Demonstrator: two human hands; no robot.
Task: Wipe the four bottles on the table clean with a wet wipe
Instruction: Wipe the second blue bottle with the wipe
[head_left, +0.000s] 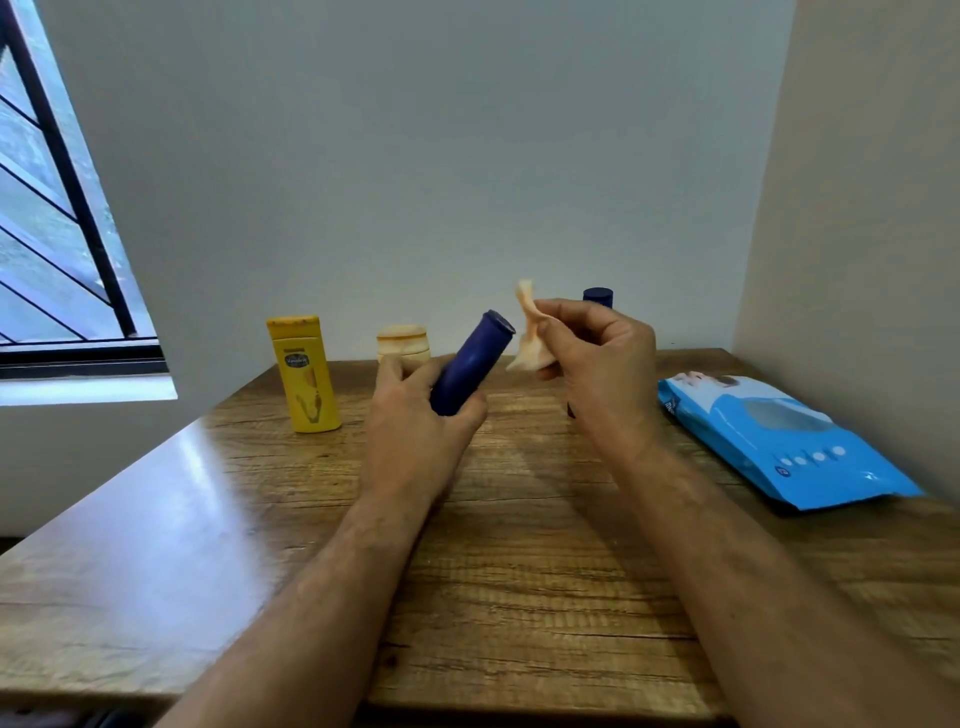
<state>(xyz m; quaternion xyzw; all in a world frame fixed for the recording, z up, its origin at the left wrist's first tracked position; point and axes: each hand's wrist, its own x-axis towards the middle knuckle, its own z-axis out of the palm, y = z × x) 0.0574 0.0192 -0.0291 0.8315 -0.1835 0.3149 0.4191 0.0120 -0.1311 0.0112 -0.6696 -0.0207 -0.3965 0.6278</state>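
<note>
Bare forearms nearest, reaching out over wooden worktop (519, 597). Left hand (415, 415) closed round lower end of dark blue bottle (470, 364), lifted clear of worktop, tilted with cap end up and to the right. Right hand (597, 353) pinching crumpled wet wipe (527, 338) between thumb and fingers, just beside the cap end; contact not certain. Far left: yellow bottle (306, 374) standing upright. Behind left hand: squat cream bottle (402, 345), partly hidden. Behind right hand: second dark blue bottle (597, 297), only cap showing. Right edge: blue wipes pack (779, 436) lying flat. Progress, judged: wiping under way on one bottle; which of the other three are already clean, cannot tell.
</note>
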